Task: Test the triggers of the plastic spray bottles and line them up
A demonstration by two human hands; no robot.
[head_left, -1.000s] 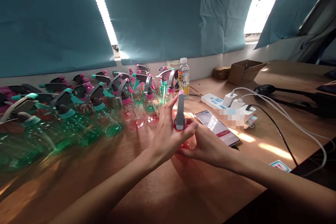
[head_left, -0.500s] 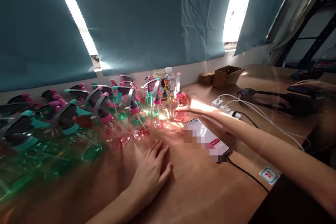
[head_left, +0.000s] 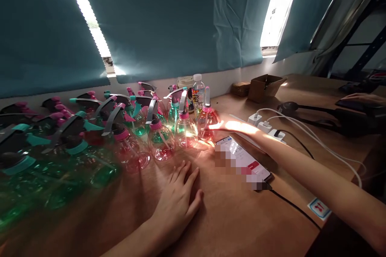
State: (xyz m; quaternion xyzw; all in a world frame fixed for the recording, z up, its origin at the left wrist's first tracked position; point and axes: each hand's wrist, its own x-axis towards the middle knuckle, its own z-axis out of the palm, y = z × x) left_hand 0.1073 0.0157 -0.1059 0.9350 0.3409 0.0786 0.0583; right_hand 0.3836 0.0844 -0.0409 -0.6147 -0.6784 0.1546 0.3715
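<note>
My left hand [head_left: 177,196] lies flat on the brown tabletop, fingers spread, holding nothing. It is in front of the spray bottles. My right hand [head_left: 222,123] reaches across to a clear pink spray bottle [head_left: 205,122] at the right end of the row. The thumb shows against the side of its body, and the other fingers are partly hidden and washed out by sunlight. The bottle stands upright on the table. Beside it are another pink-collared spray bottle [head_left: 185,128] and one further left [head_left: 159,140]. Green spray bottles [head_left: 81,156] crowd the left side.
A phone [head_left: 244,160] with a cable lies below my right forearm. White chargers [head_left: 265,127] and a black headset-like object [head_left: 319,118] are at right. Behind stand a drink bottle [head_left: 198,92] and an open cardboard box [head_left: 265,88]. Another person's hand [head_left: 368,98] is at the far right.
My right hand has moved down from the upper part of the pink spray bottle to lower on its side. My left hand stays flat on the table. The view has shifted slightly.
</note>
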